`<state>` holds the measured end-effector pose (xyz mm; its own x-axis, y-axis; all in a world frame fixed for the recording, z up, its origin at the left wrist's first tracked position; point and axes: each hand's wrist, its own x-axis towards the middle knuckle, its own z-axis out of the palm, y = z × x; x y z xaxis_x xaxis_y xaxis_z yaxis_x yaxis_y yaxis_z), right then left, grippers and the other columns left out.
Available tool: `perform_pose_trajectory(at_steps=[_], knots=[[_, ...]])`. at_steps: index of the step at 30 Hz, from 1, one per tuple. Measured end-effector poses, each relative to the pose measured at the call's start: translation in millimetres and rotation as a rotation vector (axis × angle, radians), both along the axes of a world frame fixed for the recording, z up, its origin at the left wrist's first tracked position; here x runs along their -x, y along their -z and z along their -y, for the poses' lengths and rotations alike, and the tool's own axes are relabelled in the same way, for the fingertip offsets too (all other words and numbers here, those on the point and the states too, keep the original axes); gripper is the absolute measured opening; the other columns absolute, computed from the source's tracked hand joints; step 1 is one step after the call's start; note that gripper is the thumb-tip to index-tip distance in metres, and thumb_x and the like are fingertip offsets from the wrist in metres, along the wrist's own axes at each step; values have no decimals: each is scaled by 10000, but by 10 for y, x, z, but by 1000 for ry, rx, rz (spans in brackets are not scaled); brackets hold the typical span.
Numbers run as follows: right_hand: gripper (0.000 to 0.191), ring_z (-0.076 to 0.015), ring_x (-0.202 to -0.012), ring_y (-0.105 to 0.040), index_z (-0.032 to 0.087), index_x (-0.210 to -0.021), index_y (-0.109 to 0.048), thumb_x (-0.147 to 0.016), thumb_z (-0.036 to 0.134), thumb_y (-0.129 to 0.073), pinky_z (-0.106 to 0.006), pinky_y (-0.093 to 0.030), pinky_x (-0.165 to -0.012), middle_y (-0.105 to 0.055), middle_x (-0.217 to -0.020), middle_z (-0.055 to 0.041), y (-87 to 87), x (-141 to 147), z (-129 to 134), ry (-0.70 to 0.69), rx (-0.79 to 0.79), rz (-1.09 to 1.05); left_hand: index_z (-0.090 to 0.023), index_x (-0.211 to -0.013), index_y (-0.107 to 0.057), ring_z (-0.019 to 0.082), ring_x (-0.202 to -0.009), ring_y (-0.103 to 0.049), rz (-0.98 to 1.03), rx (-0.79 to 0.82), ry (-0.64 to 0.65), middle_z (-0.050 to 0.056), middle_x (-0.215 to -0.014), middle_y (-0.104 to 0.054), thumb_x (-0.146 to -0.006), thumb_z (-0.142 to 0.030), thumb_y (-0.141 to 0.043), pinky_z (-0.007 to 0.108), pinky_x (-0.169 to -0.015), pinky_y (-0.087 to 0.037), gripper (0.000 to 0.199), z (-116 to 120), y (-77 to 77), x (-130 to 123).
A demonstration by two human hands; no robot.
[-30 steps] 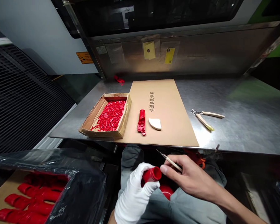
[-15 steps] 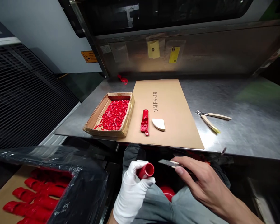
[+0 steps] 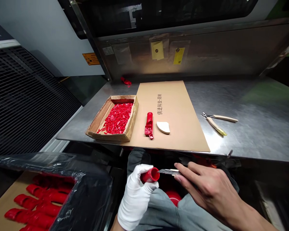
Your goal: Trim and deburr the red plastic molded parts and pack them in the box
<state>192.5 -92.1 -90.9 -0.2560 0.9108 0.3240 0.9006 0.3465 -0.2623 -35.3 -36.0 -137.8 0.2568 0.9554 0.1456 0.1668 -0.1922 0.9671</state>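
My left hand (image 3: 136, 195), in a white glove, is closed around a red plastic tube-shaped part (image 3: 150, 175) with its round open end facing right. Bare, my right hand (image 3: 207, 184) grips a utility knife (image 3: 168, 172), blade pointing left. The blade's tip is at the rim of the tube's opening; whether it touches, I cannot tell. Most of the knife's handle is hidden in my fingers. Beyond my hands, a similar red part (image 3: 149, 125) lies on a cardboard sheet (image 3: 180, 138), beside a white quarter-round piece (image 3: 163, 127).
A cardboard box (image 3: 134, 120) of red plastic scraps (image 3: 118, 118) stands on the metal table (image 3: 250, 138). Cutting pliers (image 3: 218, 122) lie open at right. Lower left, a carton lined with black plastic (image 3: 91, 186) holds several red parts (image 3: 36, 205). Red scraps (image 3: 126, 81) lie at the back.
My right hand has brought the knife left, so the blade now reaches the tube's open end. My left hand has stayed nearly in place, still holding the red part.
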Motion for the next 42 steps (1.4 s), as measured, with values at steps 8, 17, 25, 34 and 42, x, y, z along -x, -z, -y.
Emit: perform_pose_trajectory(at_steps=[8, 17, 25, 34, 42], knots=[[285, -123, -592, -580, 198, -1240, -609, -1006, 307, -489, -281, -339, -527, -581, -761, -7, 40, 20, -8, 14, 30, -40, -207, -917, -669, 173, -829, -683, -58, 45, -122, 20, -919, -721, -733, -219, -744, 279, -757, -558, 199, 14, -43, -100], [285, -120, -581, -579, 242, -1234, -611, -1010, 355, -477, -283, -310, -506, -589, -762, 7, 61, 33, -15, 40, 70, -27, -195, -856, -664, 162, -785, -686, -29, 13, -273, 8, -864, -718, -669, -184, -795, 283, -772, -572, 229, 31, -35, -201], [294, -136, -641, -602, 263, -1219, -618, -1016, 387, -446, -286, -316, -547, -606, -799, -7, 71, 89, -8, 55, 184, -89, -199, -821, -647, 177, -781, -685, 48, -84, -321, 19, -854, -700, -700, -146, -749, 298, -737, -581, 167, 29, 10, -223], [435, -127, -651, -445, 206, -745, -563, -968, 561, -445, -252, -324, -589, -503, -696, 19, -31, 33, -102, 105, 748, -648, -209, -917, -658, 218, -932, -665, -151, -295, -358, 43, -998, -687, -743, -153, -747, 388, -872, -537, 203, 58, 85, -131], [398, -85, -586, -261, 186, -683, -429, -954, 473, -479, -232, -219, -504, -309, -630, 57, -49, 377, -365, -20, 860, -949, -220, -839, -679, 236, -920, -673, -32, -224, -360, 64, -977, -697, -826, -229, -647, 404, -853, -558, 36, 87, 129, -164]])
